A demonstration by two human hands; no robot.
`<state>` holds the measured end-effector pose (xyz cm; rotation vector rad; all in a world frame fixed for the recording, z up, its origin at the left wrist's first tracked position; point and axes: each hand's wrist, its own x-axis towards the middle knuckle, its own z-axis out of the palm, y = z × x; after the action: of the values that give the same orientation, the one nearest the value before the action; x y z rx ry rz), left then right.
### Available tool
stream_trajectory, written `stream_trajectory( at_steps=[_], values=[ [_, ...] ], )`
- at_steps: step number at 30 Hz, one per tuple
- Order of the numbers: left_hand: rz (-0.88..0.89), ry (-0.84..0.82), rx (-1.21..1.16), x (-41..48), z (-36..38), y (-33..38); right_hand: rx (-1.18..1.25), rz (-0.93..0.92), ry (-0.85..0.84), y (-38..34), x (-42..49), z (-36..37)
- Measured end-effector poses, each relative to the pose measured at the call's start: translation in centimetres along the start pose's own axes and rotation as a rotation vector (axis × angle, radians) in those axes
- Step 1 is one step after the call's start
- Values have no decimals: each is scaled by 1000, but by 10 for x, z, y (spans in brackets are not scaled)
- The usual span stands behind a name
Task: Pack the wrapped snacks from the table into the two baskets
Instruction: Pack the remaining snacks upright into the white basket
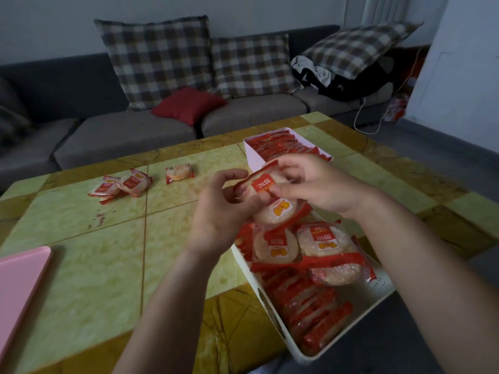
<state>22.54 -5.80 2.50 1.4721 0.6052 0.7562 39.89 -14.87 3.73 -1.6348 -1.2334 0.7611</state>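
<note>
Head view looks down, close over table (pixel 81 233).

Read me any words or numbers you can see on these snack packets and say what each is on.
"2151", doubtful, perhaps upside down: red label on the held snack.
Orange print on stacked snacks in the near basket: too blurred.
Loose snacks on the table: too small.
Packets in the far basket: unreadable.

Home living rm, by the look of it. A grey sectional sofa (pixel 135 130) is running along the back wall, w/ three plaid cushions (pixel 159 60) leaning on it and a small red cushion (pixel 189 105) lying on the seat. Black & white clothes (pixel 324 74) are lying heaped at its right end. A low, tile-patterned coffee table (pixel 94 225) is standing in front, over a grey floor (pixel 432 147).
</note>
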Motion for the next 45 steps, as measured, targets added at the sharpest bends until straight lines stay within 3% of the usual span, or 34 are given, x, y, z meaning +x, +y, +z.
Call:
stream_trajectory(
  at_steps=[3, 5, 9, 11, 13, 17, 22, 28, 33, 45],
  values=[
    [-14, 41, 28, 3, 0, -7, 114, -15, 68, 0, -3, -16],
    [23, 59, 316, 6, -4, -14, 78, -30, 88, 0, -9, -28],
    [24, -249, 858, 3, -12, -20, -132, -10, 117, 17, -9, -41],
    [1, -372, 1000, 0, -11, -18, -201, 17, 84, 26, -9, -38],
    [35, -393, 1059, -2, -9, -17, -257, 22, 49, 35, -8, -33],
    [83, -327, 1029, -1, -11, -14, -275, 19, 33, 40, -5, -37],
    [2, -263, 775, 4, -27, -17, -451, 125, -189, 35, -9, -34],
    [-20, -13, 529, 3, -31, -17, -366, 74, -117, 30, -12, -26],
    [6, 85, 256, 4, -31, -16, -662, 149, -170, 28, -14, -22],
    [37, 167, 154, 4, -26, -19, -1037, 19, -113, 27, -15, -6]
  ],
)
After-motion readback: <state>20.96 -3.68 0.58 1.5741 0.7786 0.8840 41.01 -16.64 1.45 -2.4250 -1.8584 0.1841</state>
